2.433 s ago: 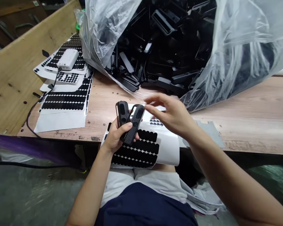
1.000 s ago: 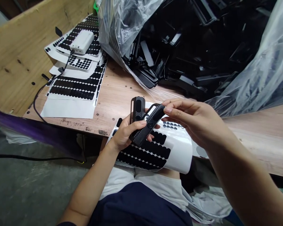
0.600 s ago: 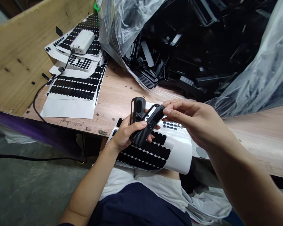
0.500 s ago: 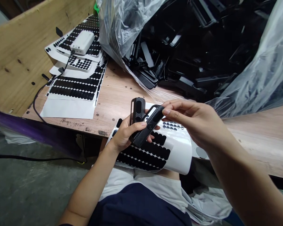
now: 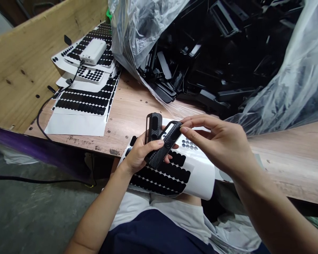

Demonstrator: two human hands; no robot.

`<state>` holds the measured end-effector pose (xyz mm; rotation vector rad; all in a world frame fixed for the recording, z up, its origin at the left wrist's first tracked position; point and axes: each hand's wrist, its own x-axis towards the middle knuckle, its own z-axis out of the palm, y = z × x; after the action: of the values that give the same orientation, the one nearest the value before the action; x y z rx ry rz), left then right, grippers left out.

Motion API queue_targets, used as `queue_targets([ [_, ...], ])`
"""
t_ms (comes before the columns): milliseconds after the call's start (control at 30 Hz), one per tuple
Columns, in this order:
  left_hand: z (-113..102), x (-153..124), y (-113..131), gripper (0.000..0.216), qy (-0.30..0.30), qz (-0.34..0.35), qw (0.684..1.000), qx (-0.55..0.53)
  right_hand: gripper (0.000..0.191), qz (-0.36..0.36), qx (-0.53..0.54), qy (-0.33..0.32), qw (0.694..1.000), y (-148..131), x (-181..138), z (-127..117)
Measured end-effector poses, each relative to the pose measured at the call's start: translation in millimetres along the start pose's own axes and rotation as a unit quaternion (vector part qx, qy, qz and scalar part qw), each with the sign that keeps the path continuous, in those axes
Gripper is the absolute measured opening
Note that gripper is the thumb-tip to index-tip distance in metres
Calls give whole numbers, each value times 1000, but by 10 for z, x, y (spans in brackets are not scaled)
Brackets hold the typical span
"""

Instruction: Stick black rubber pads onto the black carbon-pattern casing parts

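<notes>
My left hand (image 5: 136, 153) is closed around two black plastic parts with a carbon-fibre texture and long slots. The front black plastic part (image 5: 159, 155) slants up to the right under my thumb. Behind it, the other black plastic part (image 5: 155, 121) stands nearly upright. Both carry a dark oval patch near the upper end. My right hand (image 5: 222, 143) pinches at the upper end of the front part, thumb and index finger against it; its fingertips partly cover that end. Below my hands, a curved white sheet of black oval stickers (image 5: 172, 169) lies across my lap and the table edge.
A large clear plastic bag (image 5: 288, 81) full of similar black parts (image 5: 164, 65) stands at the back. To the left lie more sticker sheets (image 5: 76, 123), with a white power bank (image 5: 93, 51) and its black cable on them. A wooden board (image 5: 21, 77) borders the left side.
The view has shifted slightly. My hands hold nearly the same pose, with my right thumb and index finger still at the front part's upper end.
</notes>
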<state>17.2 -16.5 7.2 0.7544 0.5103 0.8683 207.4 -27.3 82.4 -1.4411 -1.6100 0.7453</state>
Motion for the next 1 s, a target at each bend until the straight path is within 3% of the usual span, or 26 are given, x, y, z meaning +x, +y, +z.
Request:
queue_targets([
  [233, -24, 8, -6, 64, -3, -5, 1000, -4, 5, -38, -29, 16, 999, 19, -50, 40],
  [333, -17, 9, -7, 64, -2, -1, 1000, -2, 4, -85, -73, 36, 993, 50, -80, 69],
  [500, -1, -6, -5, 63, 3, 3, 1000, 3, 8, -189, -170, 72, 965, 85, -99, 93],
  [667, -11, -16, 2, 65, 2, -7, 1000, 9, 7, -243, -234, 86, 937, 122, -123, 72],
  [767, -12, -17, 14, 65, 3, -14, 1000, 8, 22, -207, -249, 109, 940, 124, -131, 64],
  [867, -9, -14, 20, 65, -3, -12, 1000, 6, 43, -116, -152, 19, 981, 124, -80, 60],
  [933, -9, -8, 14, 64, 5, -7, 1000, 9, 41, -52, -84, -28, 995, 156, -3, 49],
  [1000, -12, -3, 6, 65, 16, -1, 1000, 11, 33, 0, -70, -2, 998, 227, 83, 34],
])
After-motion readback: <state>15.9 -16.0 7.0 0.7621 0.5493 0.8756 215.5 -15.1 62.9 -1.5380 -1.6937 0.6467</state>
